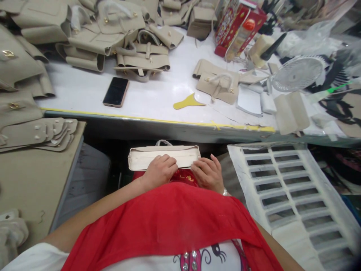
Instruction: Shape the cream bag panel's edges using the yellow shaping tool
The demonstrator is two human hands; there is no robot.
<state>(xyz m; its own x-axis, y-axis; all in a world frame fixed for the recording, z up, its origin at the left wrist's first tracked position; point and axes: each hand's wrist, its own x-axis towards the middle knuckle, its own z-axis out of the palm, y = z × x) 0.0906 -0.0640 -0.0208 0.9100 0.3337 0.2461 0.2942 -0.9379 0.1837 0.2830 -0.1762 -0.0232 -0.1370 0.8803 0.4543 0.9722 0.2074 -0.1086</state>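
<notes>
I have the bag (141, 162) at twelve o'clock beyond the red apron (172, 218) — probably light, semi-stiff, easily creased. My left hand (162, 170) grips its near rim at six; whether my right hand (209, 174) pinches the four-o'clock corner, I can't tell. I'd hold the rim.

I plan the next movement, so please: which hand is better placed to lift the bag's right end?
Probably the right hand: it is at that end of the bag; the left hand is nearer the middle.

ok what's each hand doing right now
Left hand: curled on the pale bag, grip unclear.
Right hand: at the bag's right end, grip unclear.
</notes>
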